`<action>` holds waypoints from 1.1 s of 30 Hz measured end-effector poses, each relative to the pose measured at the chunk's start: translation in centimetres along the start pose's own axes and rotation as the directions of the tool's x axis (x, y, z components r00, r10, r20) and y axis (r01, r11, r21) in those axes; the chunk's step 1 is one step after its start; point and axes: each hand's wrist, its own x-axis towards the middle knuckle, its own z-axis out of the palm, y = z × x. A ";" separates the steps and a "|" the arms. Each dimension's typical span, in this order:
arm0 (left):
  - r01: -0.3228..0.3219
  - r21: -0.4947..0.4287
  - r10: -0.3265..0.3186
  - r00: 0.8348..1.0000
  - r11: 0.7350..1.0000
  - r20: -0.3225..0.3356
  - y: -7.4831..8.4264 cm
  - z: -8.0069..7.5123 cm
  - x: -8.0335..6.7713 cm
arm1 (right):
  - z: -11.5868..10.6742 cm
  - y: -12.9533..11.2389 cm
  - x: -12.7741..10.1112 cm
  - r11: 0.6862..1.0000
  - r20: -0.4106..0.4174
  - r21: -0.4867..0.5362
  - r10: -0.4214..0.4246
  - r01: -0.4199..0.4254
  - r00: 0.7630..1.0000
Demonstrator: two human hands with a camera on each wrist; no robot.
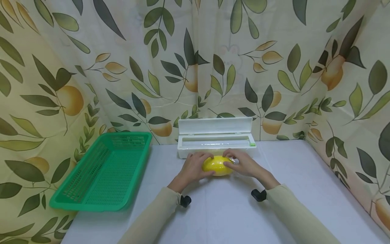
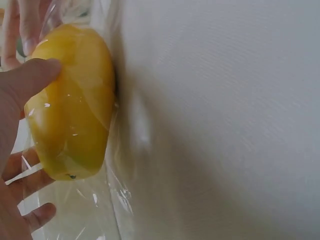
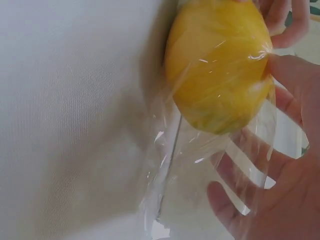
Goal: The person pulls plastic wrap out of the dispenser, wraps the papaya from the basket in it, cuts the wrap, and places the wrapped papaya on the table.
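A yellow, oblong melon lies near the middle of the white table with clear plastic wrap over it. Its greenish end with a small dark spot shows in the left wrist view. My left hand grips the melon's left end, thumb on the near side and fingers around the far side. At the other end my right hand holds the melon, its thumb pressing through wrinkled film. Loose wrap trails past both ends of the fruit. Just behind stands a white cling film box, lid raised.
A green plastic basket with perforated walls stands at the left side of the table. A curtain printed with leaves and fruit hangs behind and along both sides. A small green piece sits at the box's right end.
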 end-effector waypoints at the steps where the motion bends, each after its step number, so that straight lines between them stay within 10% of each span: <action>1: -0.001 0.013 0.001 1.000 1.000 -0.003 0.0 0.1 0.0 | 0.1 0.0 0.0 1.000 -0.015 -0.021 -0.007 0.007 1.000; 10: -0.037 0.139 0.044 0.998 0.990 -0.047 0.7 0.2 0.2 | 0.2 -0.7 -0.3 0.986 -0.095 -0.151 0.056 -0.070 0.994; 33: 0.023 0.053 -0.020 0.998 0.998 -0.057 -0.1 0.1 1.7 | 0.1 -0.2 1.1 0.986 -0.060 -0.101 0.124 -0.129 0.990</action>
